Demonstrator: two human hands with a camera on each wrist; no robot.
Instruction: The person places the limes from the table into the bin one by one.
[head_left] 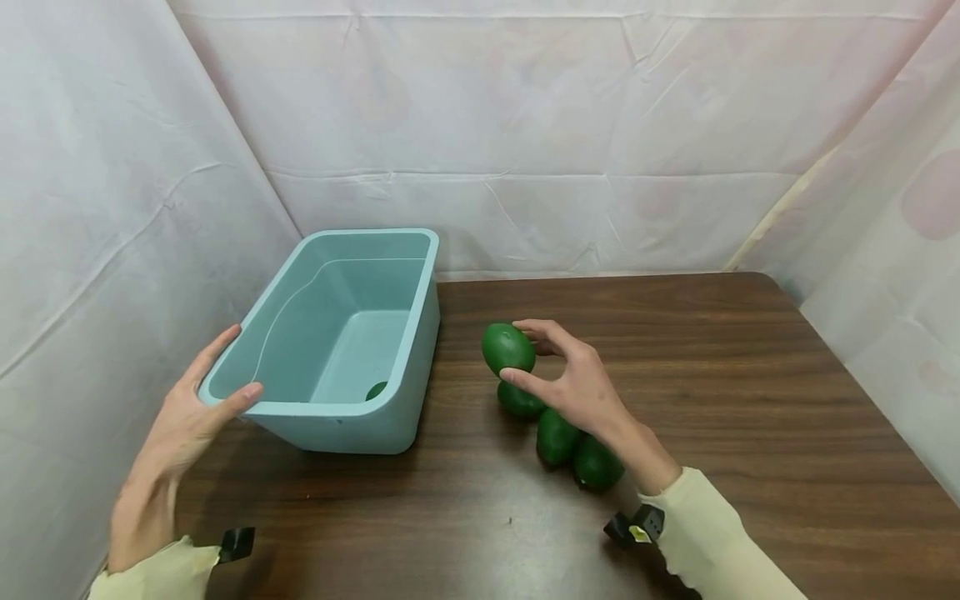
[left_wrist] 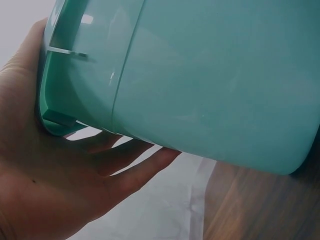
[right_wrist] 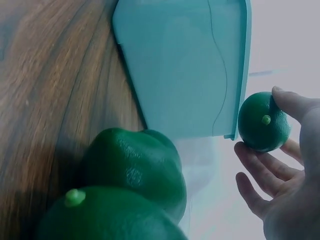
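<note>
While left hand (head_left: 183, 417) steadies bin (head_left: 420, 333) — open | right hand (head_left: 577, 387) fingers pinch glossy green avocado (head_left: 507, 347)

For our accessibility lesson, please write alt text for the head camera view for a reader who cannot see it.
A person's right hand holds a smooth dark green avocado above three more avocados on a dark brown wooden table. Their left hand rests on the rim of a light blue plastic bin, where another green fruit lies.
</note>
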